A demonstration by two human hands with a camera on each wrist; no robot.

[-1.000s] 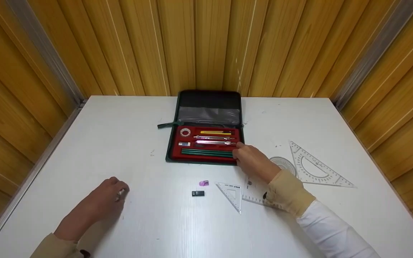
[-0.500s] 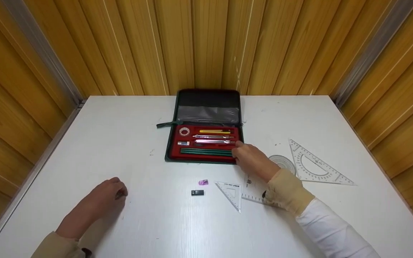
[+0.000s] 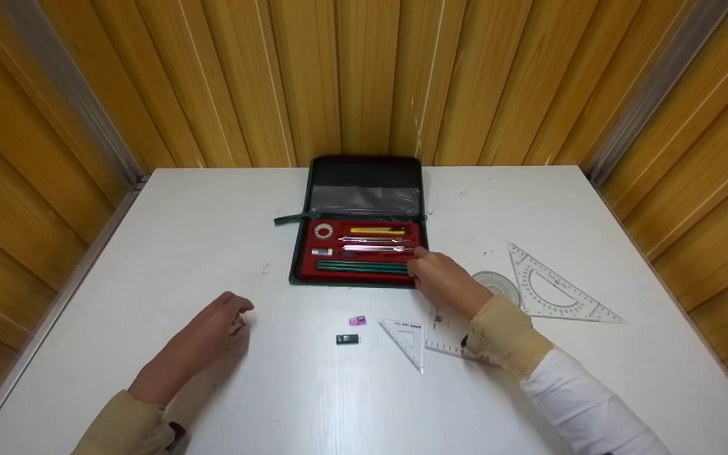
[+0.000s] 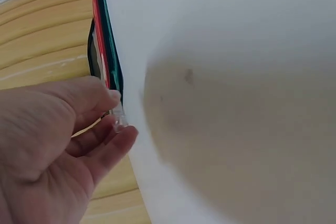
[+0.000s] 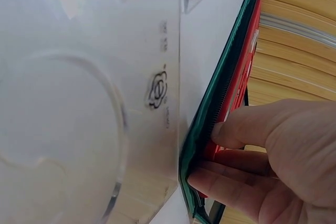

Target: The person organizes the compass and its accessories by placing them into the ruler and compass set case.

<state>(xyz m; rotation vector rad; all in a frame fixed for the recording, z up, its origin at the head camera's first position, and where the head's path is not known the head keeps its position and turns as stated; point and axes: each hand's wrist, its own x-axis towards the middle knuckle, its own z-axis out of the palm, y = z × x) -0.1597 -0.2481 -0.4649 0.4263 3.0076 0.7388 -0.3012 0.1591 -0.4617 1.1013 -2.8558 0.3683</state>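
My left hand [image 3: 203, 341] is over the table left of the case; in the left wrist view, its thumb and fingers pinch a small clear plastic piece [image 4: 119, 118]. My right hand [image 3: 446, 281] rests at the right front corner of the open green case [image 3: 301, 280], its fingers on the edge of the red tray [image 5: 241, 85]. Green pencils [image 3: 364, 267] lie in the tray, their right ends beside my right fingers. Behind them are metal drawing tools [image 3: 376, 249], a yellow cutter [image 3: 370, 230], a white ring [image 3: 323, 230] and an eraser [image 3: 321, 251].
In front of the case lie a pink sharpener [image 3: 357, 320] and a small black item [image 3: 347, 339]. A small set square [image 3: 402, 341], a larger transparent plate [image 3: 443, 332] partly under my right arm, a round protractor [image 3: 497, 284] and a large set square [image 3: 560, 294] lie to the right.
My left hand has moved right and slightly away from me, toward the case, with its fingers extended a little more. My right hand stays at the case corner.
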